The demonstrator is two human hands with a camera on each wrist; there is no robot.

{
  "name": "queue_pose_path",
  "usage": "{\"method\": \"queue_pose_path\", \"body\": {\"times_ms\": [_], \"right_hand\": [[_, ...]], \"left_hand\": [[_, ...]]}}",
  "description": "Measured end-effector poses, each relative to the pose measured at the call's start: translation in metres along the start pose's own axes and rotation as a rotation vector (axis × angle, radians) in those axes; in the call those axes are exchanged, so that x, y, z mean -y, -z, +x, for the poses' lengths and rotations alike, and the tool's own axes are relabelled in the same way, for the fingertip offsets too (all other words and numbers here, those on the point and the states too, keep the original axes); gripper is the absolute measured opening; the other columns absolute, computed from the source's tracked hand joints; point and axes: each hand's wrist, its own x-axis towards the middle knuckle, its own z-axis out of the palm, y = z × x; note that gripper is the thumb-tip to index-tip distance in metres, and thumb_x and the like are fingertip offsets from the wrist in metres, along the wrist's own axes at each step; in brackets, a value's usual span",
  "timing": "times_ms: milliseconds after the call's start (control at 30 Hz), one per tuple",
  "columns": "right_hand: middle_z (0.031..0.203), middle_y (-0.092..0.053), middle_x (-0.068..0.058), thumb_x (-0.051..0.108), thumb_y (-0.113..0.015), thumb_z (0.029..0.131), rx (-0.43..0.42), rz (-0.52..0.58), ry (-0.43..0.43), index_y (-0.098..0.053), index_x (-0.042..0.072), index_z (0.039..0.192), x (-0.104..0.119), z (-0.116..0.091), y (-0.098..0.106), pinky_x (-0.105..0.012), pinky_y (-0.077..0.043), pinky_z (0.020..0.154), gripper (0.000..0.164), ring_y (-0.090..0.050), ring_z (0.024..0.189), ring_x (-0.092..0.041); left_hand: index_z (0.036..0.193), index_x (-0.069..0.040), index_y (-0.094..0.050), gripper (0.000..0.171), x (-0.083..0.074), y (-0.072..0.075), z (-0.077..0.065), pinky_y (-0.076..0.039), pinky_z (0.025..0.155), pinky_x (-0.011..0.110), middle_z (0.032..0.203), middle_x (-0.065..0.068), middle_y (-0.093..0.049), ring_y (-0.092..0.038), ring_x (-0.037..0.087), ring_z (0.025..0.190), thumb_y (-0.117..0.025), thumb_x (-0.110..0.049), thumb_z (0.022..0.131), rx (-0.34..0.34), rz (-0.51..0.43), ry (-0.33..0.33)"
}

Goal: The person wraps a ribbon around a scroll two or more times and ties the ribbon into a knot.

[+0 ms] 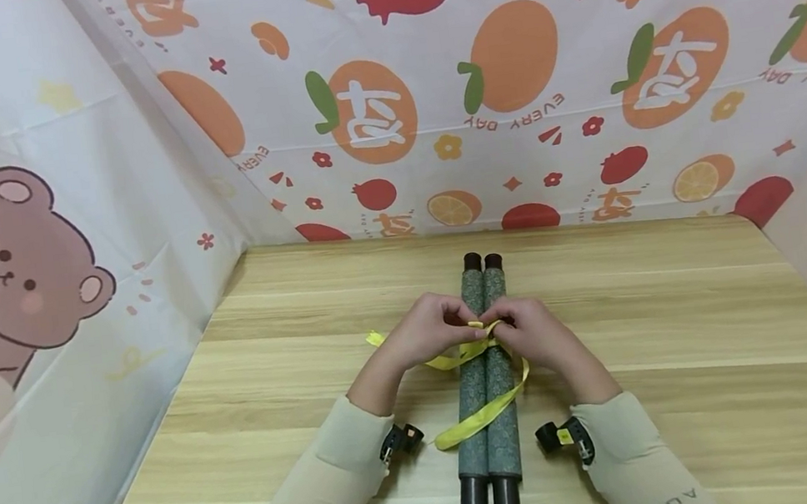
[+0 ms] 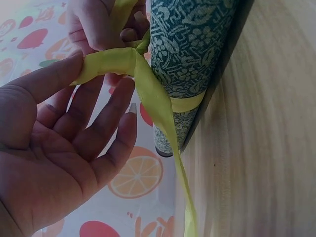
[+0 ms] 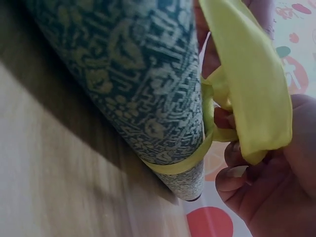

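Two rolled scrolls point(image 1: 503, 433) in green patterned cloth lie side by side on the table, with dark end knobs showing at both ends. A yellow ribbon point(image 1: 479, 421) wraps around them near the middle, with a knot point(image 2: 143, 45) against the cloth. My left hand point(image 1: 430, 333) pinches a folded length of ribbon between thumb and fingertips, its other fingers loosely bent. Opposite it, my right hand point(image 1: 534, 332) grips the ribbon close to the knot; a wide loop point(image 3: 259, 94) partly hides those fingers. One loose tail trails left, and another curves across the scrolls.
The wooden table point(image 1: 688, 351) extends on both sides of the scrolls. Behind it hangs a fruit-printed cloth point(image 1: 430, 97), and a bear-printed cloth point(image 1: 4, 259) hangs at the left. Each wrist carries a small camera point(image 1: 401, 441).
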Motion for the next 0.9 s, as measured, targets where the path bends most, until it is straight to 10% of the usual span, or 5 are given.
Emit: {"method": "queue_pose_path", "body": {"times_ms": [333, 900], "right_hand": [[0.114, -0.067, -0.010, 0.021, -0.048, 0.097, 0.016, 0.219, -0.147, -0.071, 0.015, 0.108, -0.003, 0.001, 0.009, -0.037, -0.048, 0.066, 0.026, -0.052, 0.071, -0.014], [0.095, -0.071, -0.012, 0.024, -0.073, 0.080, -0.044, 0.367, -0.318, -0.071, 0.006, 0.104, -0.005, -0.002, 0.015, -0.044, -0.057, 0.071, 0.030, -0.065, 0.077, -0.023]], "left_hand": [[0.087, -0.002, -0.070, 0.012, 0.021, 0.000, 0.010, -0.037, 0.050, 0.025, 0.084, 0.024, -0.069, -0.045, 0.008, 0.056, -0.070, -0.014, 0.084, 0.010, 0.015, 0.015], [0.079, -0.018, -0.072, 0.006, 0.040, 0.003, 0.013, -0.041, 0.052, 0.025, 0.076, 0.001, -0.069, -0.051, 0.010, 0.061, -0.073, -0.024, 0.082, 0.001, 0.055, -0.004]]}}
